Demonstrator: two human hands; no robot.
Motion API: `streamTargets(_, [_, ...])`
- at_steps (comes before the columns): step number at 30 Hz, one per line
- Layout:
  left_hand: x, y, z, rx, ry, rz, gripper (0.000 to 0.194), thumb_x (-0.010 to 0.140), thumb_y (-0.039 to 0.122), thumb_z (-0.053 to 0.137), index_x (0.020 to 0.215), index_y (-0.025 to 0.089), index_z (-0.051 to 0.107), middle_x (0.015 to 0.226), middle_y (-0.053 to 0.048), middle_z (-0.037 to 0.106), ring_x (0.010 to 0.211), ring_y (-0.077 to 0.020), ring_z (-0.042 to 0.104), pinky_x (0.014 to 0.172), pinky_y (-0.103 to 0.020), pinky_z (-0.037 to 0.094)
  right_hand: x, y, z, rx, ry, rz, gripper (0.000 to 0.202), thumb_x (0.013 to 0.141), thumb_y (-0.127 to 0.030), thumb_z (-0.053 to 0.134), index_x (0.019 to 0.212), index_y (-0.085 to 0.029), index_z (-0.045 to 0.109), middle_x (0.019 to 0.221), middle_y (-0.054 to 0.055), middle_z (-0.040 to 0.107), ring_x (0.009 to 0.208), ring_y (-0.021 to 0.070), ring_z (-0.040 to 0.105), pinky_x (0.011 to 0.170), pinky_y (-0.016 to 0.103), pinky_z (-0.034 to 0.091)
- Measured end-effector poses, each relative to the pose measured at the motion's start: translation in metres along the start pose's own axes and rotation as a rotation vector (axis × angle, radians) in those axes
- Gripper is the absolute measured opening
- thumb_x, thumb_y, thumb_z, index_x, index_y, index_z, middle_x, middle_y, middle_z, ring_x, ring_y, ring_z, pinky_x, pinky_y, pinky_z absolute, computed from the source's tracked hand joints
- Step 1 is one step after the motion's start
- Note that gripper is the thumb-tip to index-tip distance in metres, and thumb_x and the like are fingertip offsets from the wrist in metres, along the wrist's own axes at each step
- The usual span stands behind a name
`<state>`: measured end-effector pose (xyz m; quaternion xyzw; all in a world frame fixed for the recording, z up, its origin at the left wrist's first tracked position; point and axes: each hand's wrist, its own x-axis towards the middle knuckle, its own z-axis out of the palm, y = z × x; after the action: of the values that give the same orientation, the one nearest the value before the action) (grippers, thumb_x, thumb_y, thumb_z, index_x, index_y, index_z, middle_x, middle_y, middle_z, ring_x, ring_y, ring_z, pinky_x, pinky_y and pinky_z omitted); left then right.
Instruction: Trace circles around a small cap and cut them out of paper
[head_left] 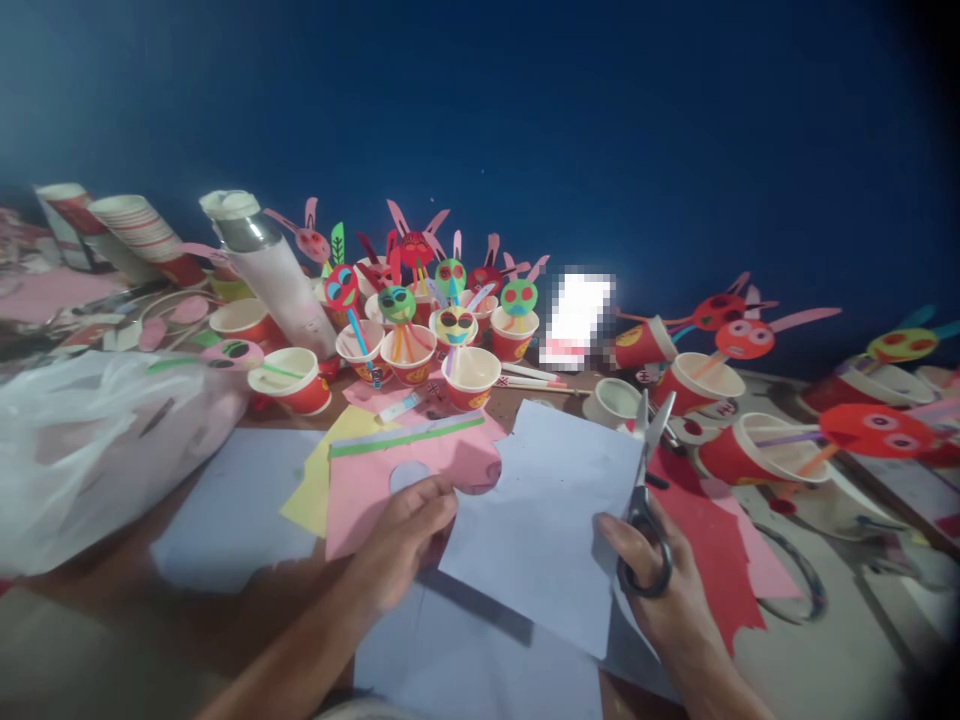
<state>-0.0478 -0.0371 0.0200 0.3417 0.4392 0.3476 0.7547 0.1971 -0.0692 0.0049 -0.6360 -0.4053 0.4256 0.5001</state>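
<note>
My left hand (416, 530) is closed, its thumb and fingers pinching a small pink paper piece (474, 468) with a dark curl drawn on it. A white paper sheet (551, 510) lies just right of these fingertips, casting a shadow along its lower edge. My right hand (664, 570) grips black-handled scissors (651, 500), thumb through one loop. The blades point up and stand apart, with nothing seen between them. The right thumb overlaps the sheet's right side; whether it holds the sheet I cannot tell. A pink sheet with a round hole (360, 490) lies behind my left hand.
Paper cups (471, 378) with colourful paper faces on sticks stand along the back. A bottle (277, 285) and a cup stack (142, 235) are at left, above a white plastic bag (90, 450). Red paper (705, 540) lies at right. A bright screen-like panel (576, 320) is blurred out.
</note>
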Motion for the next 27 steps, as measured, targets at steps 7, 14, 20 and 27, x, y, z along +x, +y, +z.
streamTargets(7, [-0.01, -0.011, -0.006, 0.388, -0.101, -0.066, 0.014, 0.072, 0.026, 0.059, 0.071, 0.013, 0.054, 0.058, 0.004, 0.048, 0.05, -0.0075, 0.041, 0.048, -0.02, 0.033, -0.003, -0.001, 0.0, -0.037, -0.027, -0.051, 0.023, 0.072, -0.034, 0.067, 0.091, -0.022, 0.062, 0.077, 0.003, 0.066, 0.065, 0.0192, 0.06, 0.057, 0.027, 0.051])
streamTargets(14, [-0.03, -0.01, -0.003, 0.611, -0.153, -0.107, 0.011, 0.068, 0.022, 0.058, 0.062, 0.013, 0.057, 0.053, 0.004, 0.046, 0.052, -0.0092, 0.039, 0.048, -0.02, 0.03, -0.006, -0.003, 0.002, -0.166, -0.051, -0.174, 0.022, 0.066, -0.036, 0.068, 0.079, -0.02, 0.06, 0.057, -0.003, 0.055, 0.048, 0.0128, 0.047, 0.042, 0.021, 0.041])
streamTargets(20, [-0.039, -0.004, 0.0, 0.586, -0.179, -0.098, 0.01, 0.069, 0.022, 0.056, 0.067, 0.014, 0.061, 0.055, 0.003, 0.048, 0.053, -0.0098, 0.039, 0.049, -0.02, 0.031, -0.01, -0.003, 0.001, -0.148, -0.055, -0.156, 0.021, 0.065, -0.037, 0.069, 0.077, -0.022, 0.062, 0.059, -0.001, 0.06, 0.047, 0.0146, 0.051, 0.041, 0.022, 0.044])
streamTargets(27, [-0.039, -0.014, -0.004, 0.411, -0.082, -0.05, 0.015, 0.07, 0.026, 0.059, 0.065, 0.012, 0.062, 0.057, 0.002, 0.053, 0.053, -0.0096, 0.042, 0.05, -0.021, 0.033, -0.01, -0.001, 0.006, -0.12, -0.057, -0.12, 0.028, 0.066, -0.038, 0.07, 0.087, -0.022, 0.064, 0.063, 0.0, 0.06, 0.05, 0.0149, 0.052, 0.043, 0.023, 0.044])
